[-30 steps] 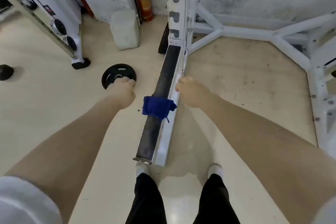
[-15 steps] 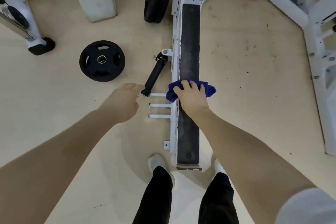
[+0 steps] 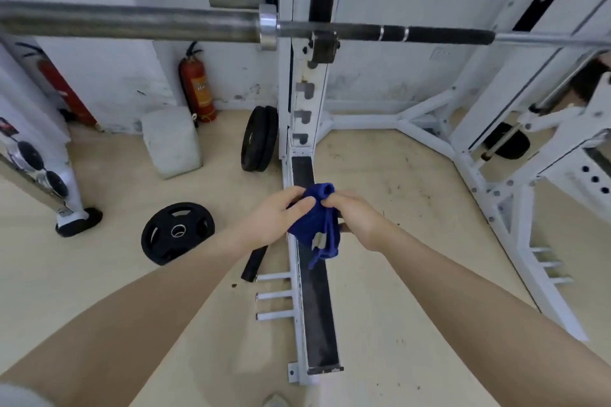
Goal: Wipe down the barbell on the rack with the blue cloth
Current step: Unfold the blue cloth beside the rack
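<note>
Cloth: we held the blue cloth [image 3: 315, 221] bunched between both hands, in the air above the base rail [image 3: 317, 314] of the rack [image 3: 302, 82]; its lower end hung loose and a small pale tag showed on it.
Left hand: our left hand [image 3: 272, 216] gripped the left side of the cloth, thumb and fingers curled into the fabric.
Right hand: our right hand [image 3: 358, 216] pinched the top right of the cloth, fingers clenched on the fold.
Barbell: the barbell [image 3: 363, 31] lay level across the top of the view, seated in a hook [image 3: 322, 46] on the white upright; its thick sleeve [image 3: 132, 23] ran out to the left past a bright collar [image 3: 267, 26].
Cloth to barbell: well apart; we had the cloth far below the bar, not touching it.
Floor, left: a black plate [image 3: 177, 233] lay flat, and a short black bar [image 3: 254, 263] lay beside the rail near three white pegs [image 3: 274, 296].
Rack foot: two black plates [image 3: 258, 139] stood on edge against the upright.
Wall: a red extinguisher [image 3: 198, 89] stood by a white block [image 3: 170, 142].
Bottom edge: we saw one shoe tip [image 3: 276, 401].
</note>
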`<state>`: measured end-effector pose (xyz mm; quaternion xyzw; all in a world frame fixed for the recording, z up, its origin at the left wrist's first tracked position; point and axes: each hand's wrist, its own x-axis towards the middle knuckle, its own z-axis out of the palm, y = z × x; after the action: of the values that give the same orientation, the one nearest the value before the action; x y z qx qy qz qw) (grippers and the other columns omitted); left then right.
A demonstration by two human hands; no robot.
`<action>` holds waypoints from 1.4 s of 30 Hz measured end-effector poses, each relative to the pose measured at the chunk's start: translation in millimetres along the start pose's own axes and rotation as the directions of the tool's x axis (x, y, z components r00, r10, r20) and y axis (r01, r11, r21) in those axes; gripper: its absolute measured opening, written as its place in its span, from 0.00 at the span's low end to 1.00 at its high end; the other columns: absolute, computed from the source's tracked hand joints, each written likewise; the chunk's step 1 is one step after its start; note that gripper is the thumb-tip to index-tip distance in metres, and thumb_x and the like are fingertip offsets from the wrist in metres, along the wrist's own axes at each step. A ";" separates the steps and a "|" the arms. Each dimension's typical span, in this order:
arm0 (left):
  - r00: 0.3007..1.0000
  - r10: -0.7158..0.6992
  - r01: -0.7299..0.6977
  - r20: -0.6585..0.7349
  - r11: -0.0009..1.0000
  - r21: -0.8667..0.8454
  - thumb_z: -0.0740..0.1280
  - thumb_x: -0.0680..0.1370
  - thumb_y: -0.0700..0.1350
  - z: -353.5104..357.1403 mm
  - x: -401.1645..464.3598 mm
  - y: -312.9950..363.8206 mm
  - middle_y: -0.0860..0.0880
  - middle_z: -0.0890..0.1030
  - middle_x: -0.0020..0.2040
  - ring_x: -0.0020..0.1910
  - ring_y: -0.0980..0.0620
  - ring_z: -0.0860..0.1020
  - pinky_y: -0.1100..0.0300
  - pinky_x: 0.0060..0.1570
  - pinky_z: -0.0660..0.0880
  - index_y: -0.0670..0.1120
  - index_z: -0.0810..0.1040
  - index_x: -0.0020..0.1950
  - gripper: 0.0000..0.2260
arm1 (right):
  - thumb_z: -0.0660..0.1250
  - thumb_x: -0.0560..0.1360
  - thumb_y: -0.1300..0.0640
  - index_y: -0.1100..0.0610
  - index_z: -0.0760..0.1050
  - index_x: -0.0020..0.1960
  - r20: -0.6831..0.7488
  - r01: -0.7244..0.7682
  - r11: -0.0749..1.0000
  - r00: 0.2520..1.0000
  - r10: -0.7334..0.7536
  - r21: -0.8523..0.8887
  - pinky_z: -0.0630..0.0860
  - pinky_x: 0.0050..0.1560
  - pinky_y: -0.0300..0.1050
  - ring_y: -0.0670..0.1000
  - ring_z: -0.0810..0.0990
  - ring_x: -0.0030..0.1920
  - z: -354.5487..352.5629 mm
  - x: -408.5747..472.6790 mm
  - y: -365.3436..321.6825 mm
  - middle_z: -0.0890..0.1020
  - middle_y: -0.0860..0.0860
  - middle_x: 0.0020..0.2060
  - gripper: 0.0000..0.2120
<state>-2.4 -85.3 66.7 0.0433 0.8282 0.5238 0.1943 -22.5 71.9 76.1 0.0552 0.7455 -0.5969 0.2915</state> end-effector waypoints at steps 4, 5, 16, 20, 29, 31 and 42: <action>0.995 0.072 -0.062 -0.065 0.987 0.148 0.64 0.74 0.51 0.7 -18.4 31.4 0.40 0.81 0.45 0.46 0.40 0.79 0.41 0.49 0.75 0.41 0.76 0.49 0.13 | 0.59 0.77 0.58 0.56 0.74 0.43 -0.119 0.017 0.998 0.993 -0.010 0.064 0.73 0.54 0.48 0.50 0.77 0.40 -11.1 -43.0 -25.4 0.79 0.53 0.41 0.08; 0.993 0.095 -0.079 -0.068 0.976 0.203 0.65 0.75 0.49 1.2 -22.9 35.0 0.41 0.81 0.44 0.44 0.41 0.79 0.42 0.48 0.75 0.42 0.76 0.47 0.10 | 0.59 0.77 0.58 0.55 0.74 0.41 -0.169 0.023 0.996 0.986 -0.008 0.088 0.73 0.53 0.47 0.49 0.76 0.40 -15.3 -52.0 -27.5 0.79 0.53 0.40 0.08; 0.986 0.101 -0.070 -0.133 0.974 0.214 0.57 0.75 0.35 16.2 -80.5 28.2 0.40 0.79 0.44 0.43 0.46 0.76 0.46 0.48 0.74 0.46 0.74 0.41 0.10 | 0.52 0.81 0.55 0.56 0.68 0.50 -0.294 -0.030 0.992 0.954 0.065 0.122 0.63 0.31 0.42 0.48 0.70 0.35 14.1 -119.6 -17.5 0.72 0.49 0.36 0.08; 0.987 0.054 -0.047 -0.153 0.998 0.050 0.56 0.79 0.40 3.3 -97.2 9.4 0.45 0.75 0.38 0.39 0.50 0.71 0.54 0.41 0.68 0.42 0.73 0.41 0.09 | 0.54 0.81 0.53 0.56 0.70 0.47 -0.293 -0.047 0.963 0.948 0.127 0.267 0.67 0.38 0.43 0.49 0.72 0.40 37.9 -125.6 -23.1 0.74 0.48 0.38 0.10; 0.965 0.056 -0.082 -0.258 0.992 -0.093 0.53 0.82 0.47 -99.7 -118.9 -28.4 0.47 0.75 0.40 0.40 0.54 0.72 0.61 0.43 0.68 0.44 0.73 0.43 0.13 | 0.63 0.78 0.49 0.57 0.77 0.52 -0.226 0.077 0.887 0.974 0.031 0.455 0.74 0.42 0.42 0.48 0.79 0.43 133.1 -76.3 -77.9 0.81 0.50 0.43 0.12; 0.959 0.062 -0.093 -0.275 0.991 -0.101 0.56 0.81 0.49 -139.3 -122.6 -37.2 0.49 0.76 0.40 0.40 0.54 0.74 0.59 0.44 0.69 0.46 0.74 0.43 0.12 | 0.66 0.75 0.47 0.60 0.77 0.56 -0.171 0.045 0.905 0.985 0.030 0.422 0.76 0.51 0.47 0.52 0.80 0.50 166.2 -55.1 -90.1 0.82 0.54 0.50 0.18; 0.898 0.140 -0.149 -0.418 0.989 0.010 0.60 0.79 0.38 -313.1 -139.7 -91.1 0.53 0.77 0.52 0.56 0.51 0.75 0.62 0.55 0.68 0.48 0.74 0.54 0.08 | 0.61 0.79 0.52 0.58 0.68 0.68 -0.283 0.040 0.799 0.945 0.166 0.601 0.70 0.57 0.53 0.57 0.73 0.64 310.1 23.6 -173.7 0.74 0.55 0.65 0.19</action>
<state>23.3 -431.0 142.3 -0.0104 0.8391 0.5433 -0.0259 -2.4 -269.2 176.8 0.2661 0.5537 -0.7740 0.1536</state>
